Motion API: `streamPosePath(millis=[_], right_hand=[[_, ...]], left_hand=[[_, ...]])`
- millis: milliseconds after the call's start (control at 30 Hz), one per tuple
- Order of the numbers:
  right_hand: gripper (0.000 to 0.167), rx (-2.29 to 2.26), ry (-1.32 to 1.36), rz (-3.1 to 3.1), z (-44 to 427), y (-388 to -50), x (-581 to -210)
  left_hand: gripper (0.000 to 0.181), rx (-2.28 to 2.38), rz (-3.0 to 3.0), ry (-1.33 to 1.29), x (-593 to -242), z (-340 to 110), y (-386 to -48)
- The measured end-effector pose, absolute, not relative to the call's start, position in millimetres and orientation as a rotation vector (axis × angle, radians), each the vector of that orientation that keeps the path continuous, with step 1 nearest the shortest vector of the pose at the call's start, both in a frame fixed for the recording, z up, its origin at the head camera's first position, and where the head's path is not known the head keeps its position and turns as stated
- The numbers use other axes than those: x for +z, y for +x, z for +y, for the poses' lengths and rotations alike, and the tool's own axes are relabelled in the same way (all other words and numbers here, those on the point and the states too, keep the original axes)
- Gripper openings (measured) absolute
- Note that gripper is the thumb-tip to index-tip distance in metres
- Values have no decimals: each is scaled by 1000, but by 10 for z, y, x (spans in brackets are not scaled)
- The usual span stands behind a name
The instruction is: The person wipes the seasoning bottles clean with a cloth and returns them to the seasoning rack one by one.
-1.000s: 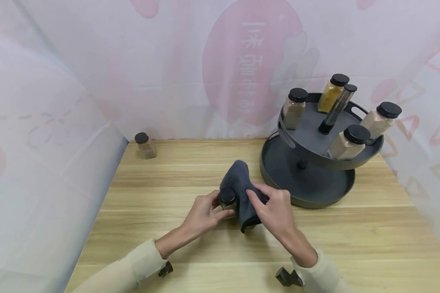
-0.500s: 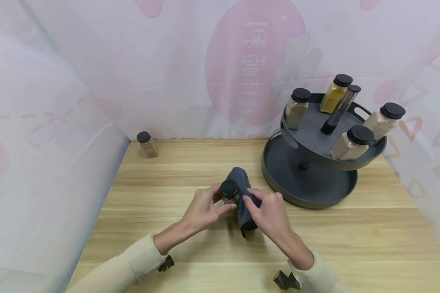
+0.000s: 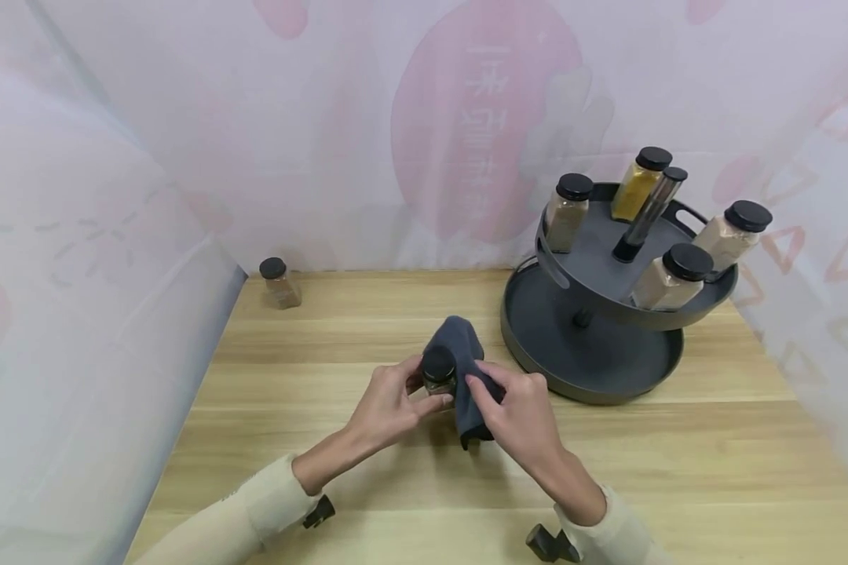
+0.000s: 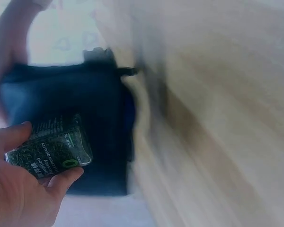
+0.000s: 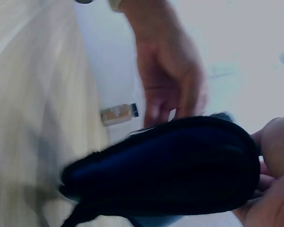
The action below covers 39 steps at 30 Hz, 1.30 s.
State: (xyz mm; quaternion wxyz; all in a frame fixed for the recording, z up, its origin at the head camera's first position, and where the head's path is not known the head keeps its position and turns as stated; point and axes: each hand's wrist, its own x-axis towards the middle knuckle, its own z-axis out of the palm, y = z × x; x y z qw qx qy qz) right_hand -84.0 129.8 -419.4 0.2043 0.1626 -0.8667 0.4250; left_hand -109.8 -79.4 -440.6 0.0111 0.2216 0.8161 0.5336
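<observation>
A: What takes up most of the room around the rack (image 3: 593,365)?

B: Pale sheets (image 3: 311,118) with pink prints, softly creased, hanging behind it and off to both sides.

A: And under it?

B: A table (image 3: 678,471) of light, streaky wood grain. The rack itself is dark and matte: two round, rimmed trays, one above the other, with a post through the middle.

A: Where are the hands?

B: Left of the rack and toward the person, below cream sleeves (image 3: 279,490). The left hand (image 3: 390,412) has its thumb and fingers clamped round a clear jar (image 4: 57,153); the right hand (image 3: 526,412) pinches a soft, dark grey-blue cloth (image 3: 469,412).

A: So where exactly is the jar?

B: Left of the rack, between the left thumb and fingers, its side against the cloth. The left wrist view shows its base clear of the wood.

A: Its shape?

B: Flat-sided, full of green flakes, the label only partly legible. Four capped jars (image 3: 667,278) stand on the rack's upper tray; a lone jar (image 3: 281,284) stands well apart to its left.

A: The smallest thing?

B: The clear jar's round black lid (image 3: 438,365).
</observation>
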Motion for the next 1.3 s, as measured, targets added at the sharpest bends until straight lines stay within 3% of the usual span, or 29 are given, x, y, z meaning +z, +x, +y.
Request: streamPosePath(millis=[167, 467, 867, 1300], right_hand=[[21, 1203, 408, -2515, 1304, -861, -4199], [22, 1323, 524, -2159, 1289, -821, -4067], [19, 1301, 340, -2574, 1289, -867, -4358], [20, 1357, 503, -2117, 1302, -801, -4099]], left_hand=[[41, 1671, 2528, 686, -4381, -786, -1095], [44, 1669, 2528, 728, -4470, -819, -1097], [41, 1634, 2584, 705, -4332, -814, -1059], [44, 1601, 2589, 767, -4401, -814, -1061]])
